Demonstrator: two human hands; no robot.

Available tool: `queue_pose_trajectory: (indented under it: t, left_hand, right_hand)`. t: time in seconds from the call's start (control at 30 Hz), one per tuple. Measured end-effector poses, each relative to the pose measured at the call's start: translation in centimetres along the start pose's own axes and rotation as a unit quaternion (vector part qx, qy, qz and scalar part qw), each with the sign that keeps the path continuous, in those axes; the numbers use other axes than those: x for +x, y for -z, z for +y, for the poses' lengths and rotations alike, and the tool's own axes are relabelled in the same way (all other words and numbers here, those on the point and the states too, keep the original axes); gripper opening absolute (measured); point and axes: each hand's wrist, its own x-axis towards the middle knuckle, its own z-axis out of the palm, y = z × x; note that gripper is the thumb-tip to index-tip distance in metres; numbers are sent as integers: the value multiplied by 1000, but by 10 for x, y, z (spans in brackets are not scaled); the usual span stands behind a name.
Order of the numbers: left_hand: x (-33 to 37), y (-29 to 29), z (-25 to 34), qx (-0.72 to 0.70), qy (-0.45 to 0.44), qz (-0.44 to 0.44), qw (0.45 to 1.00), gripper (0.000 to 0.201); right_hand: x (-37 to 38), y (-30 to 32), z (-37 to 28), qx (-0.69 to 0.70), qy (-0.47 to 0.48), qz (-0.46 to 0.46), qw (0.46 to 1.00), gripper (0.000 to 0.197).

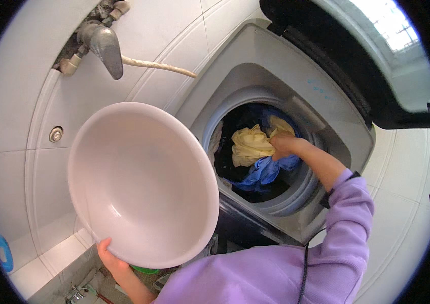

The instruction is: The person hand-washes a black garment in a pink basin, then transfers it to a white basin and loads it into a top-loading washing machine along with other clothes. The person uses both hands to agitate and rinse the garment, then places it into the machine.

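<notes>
My left hand (112,257) grips the lower rim of a large white basin (144,172), which is tilted so that its bare inside faces me. To its right stands a grey top-loading washing machine (255,55) with its lid up. My right hand (283,145) reaches into the drum (296,197) and is closed on a pale yellow garment (252,146). Blue cloth (265,171) hangs just below that hand, and dark clothes lie deeper in the drum. Whether the blue cloth is also in my grip, I cannot tell.
The dark raised lid (347,66) rises at the upper right. A metal tap (104,45) sticks out from the tiled wall (159,30), with a pale hose (159,66) running to the machine. At the far left is a blue plastic bottle (2,248).
</notes>
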Motion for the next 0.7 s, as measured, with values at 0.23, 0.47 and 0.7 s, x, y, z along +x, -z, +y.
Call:
queue_pose_trajectory:
  t: [0.23,0.47,0.7]
  left_hand:
    - [8,-8,7,-7,3,-78,997,58]
    - [2,-19,16,-22,-31,-134,990,58]
    - [-12,-23,18,-32,4,-149,988,62]
  right_hand:
    - [-165,62,-22,365,-38,258,894,32]
    - [-318,94,-50,572,25,615,542,36]
    - [-440,167,-160,470,54,769,431,61]
